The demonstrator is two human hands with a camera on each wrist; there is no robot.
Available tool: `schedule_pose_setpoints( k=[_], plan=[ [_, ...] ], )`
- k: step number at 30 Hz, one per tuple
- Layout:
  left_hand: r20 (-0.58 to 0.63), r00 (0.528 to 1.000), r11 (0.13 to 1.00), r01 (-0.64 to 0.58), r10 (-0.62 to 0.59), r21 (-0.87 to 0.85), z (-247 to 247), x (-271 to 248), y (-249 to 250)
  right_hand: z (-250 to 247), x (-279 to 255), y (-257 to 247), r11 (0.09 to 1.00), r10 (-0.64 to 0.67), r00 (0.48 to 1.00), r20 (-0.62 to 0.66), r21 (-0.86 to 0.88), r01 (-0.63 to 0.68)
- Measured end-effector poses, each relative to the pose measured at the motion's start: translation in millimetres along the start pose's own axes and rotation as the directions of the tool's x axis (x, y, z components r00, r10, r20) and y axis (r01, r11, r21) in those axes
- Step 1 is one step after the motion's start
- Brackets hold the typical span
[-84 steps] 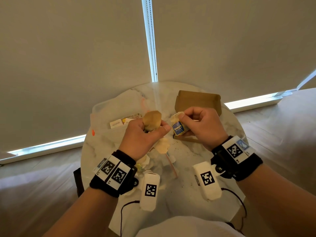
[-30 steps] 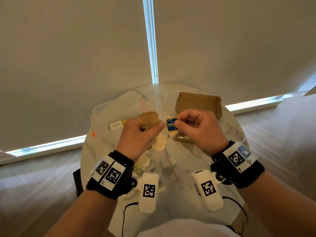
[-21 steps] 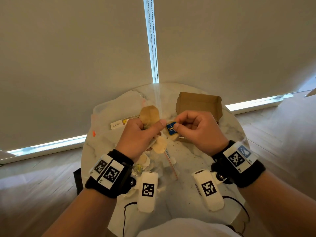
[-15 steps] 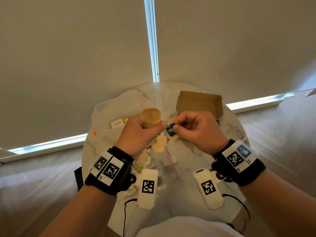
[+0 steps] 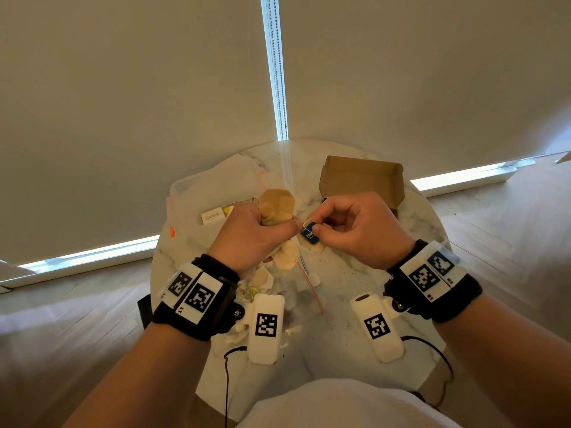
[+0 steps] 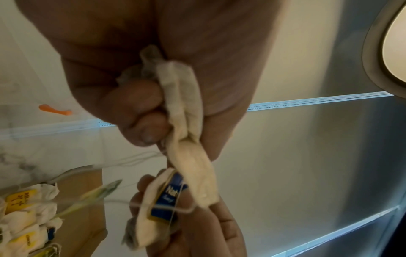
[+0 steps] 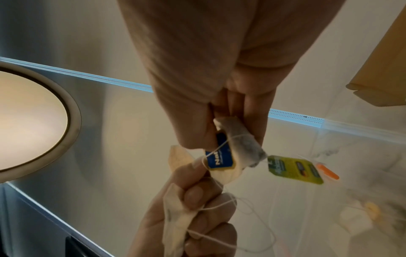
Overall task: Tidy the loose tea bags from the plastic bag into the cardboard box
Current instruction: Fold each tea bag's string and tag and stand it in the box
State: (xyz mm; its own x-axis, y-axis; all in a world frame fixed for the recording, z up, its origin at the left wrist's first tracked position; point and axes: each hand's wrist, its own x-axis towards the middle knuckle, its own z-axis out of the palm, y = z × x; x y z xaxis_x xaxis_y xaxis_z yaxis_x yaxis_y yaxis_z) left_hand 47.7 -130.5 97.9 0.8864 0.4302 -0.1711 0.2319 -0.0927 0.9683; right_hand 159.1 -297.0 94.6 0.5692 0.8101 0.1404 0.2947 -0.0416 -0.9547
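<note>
Tea bags (image 5: 276,207) sit bunched in the left hand (image 5: 250,239), fingers curled tight round them above the plastic bag (image 5: 197,208). Over the last second the hands have drawn together: the right hand (image 5: 355,230) now pinches the blue-tagged bag (image 5: 310,236) against the left thumb, strings tangled, so nothing reaches the cardboard box (image 5: 361,177) yet.

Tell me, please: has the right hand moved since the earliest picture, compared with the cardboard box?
Yes, slightly. The right hand has shifted left toward the left hand. The cardboard box stays behind it on the table, and more of the box's right end shows now.
</note>
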Motion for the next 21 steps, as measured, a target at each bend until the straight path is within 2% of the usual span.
schedule_pose_setpoints(
  k=[10,13,18,21],
  plan=[
    [0.014,0.998,0.997,0.064,-0.063,-0.047,1.8,-0.4,1.1,-1.2,1.2,-1.5,0.995,-0.031,0.999,0.037,-0.093,0.035],
    [-0.033,0.999,0.999,0.029,-0.029,-0.019,1.7,-0.3,-0.7,-1.3,1.5,-1.8,0.993,-0.028,0.999,0.018,-0.115,0.03],
    [-0.082,0.992,0.986,-0.08,0.092,0.147,0.9,-2.1,-0.6,-2.8,3.4,-5.8,0.933,-0.081,0.996,-0.037,-0.354,0.063],
    [-0.124,0.987,0.984,-0.085,0.105,0.157,2.4,-1.5,0.6,-1.6,4.0,-9.2,0.892,-0.165,0.982,-0.088,-0.439,0.11]
  ],
)
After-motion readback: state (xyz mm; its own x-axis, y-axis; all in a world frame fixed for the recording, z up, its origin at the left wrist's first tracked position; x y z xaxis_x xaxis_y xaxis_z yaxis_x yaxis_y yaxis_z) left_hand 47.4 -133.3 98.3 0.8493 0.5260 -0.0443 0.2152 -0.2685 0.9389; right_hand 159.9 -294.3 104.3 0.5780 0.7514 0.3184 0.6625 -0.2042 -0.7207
